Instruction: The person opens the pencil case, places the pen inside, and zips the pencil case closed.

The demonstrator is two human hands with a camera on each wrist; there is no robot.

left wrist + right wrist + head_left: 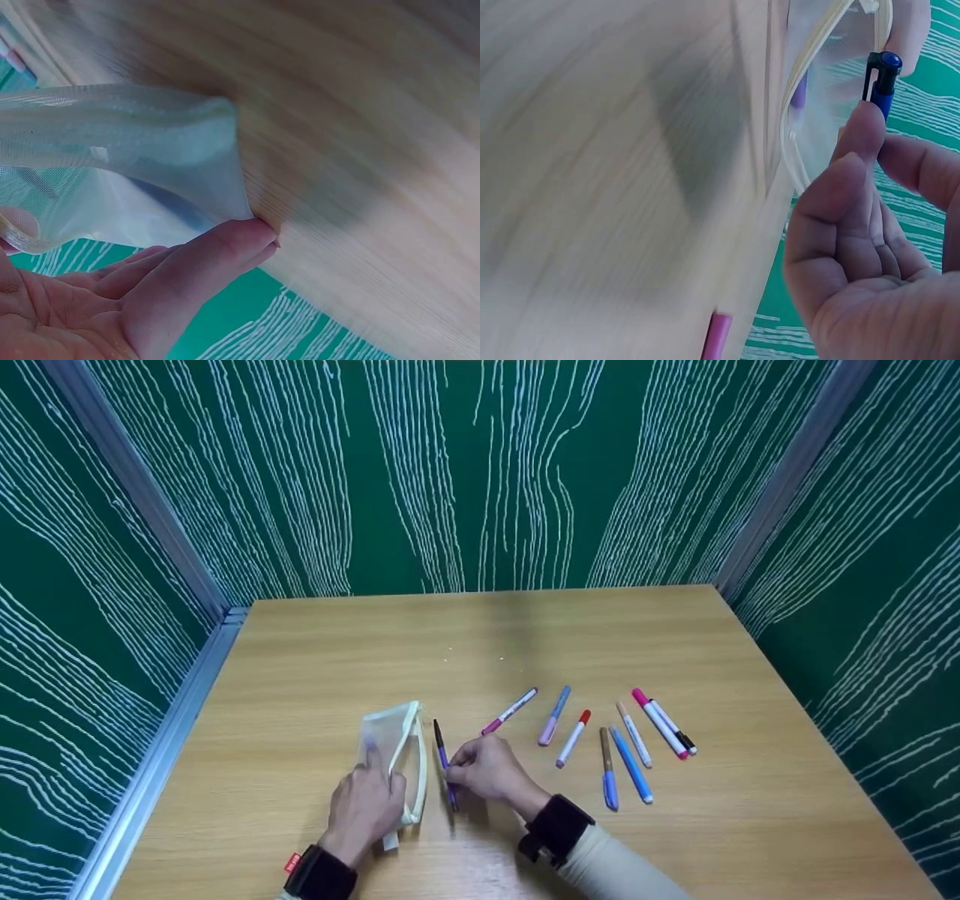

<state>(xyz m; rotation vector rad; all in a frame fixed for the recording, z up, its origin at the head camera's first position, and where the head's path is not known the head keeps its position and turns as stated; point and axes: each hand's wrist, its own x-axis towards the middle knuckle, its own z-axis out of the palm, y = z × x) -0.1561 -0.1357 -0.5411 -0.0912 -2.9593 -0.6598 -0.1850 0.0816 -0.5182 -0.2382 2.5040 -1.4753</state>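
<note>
A pale, see-through mesh zip pouch point(411, 735) lies on the table with its mouth gaping to the right. My left hand point(364, 810) grips its near side, one finger dimly visible through the mesh. In the left wrist view, the pouch point(172, 142) bulges above the left hand point(172, 292). Just right of the mouth, my right hand point(487, 769) pinches a dark purple-and-black pen point(439, 742) between thumb and fingers. A clip on the pen point(885, 71) stands out above the right hand point(855, 247). Something purple point(800, 91) shows at the pouch.
Right of my hands lie a pink-and-white marker point(510, 711), a lilac-blue pen point(555, 716), a red-capped marker point(574, 739), a brown-and-blue pen point(608, 769), a blue marker point(631, 765) and several others. Green walls with white lines enclose the wooden table point(337, 652).
</note>
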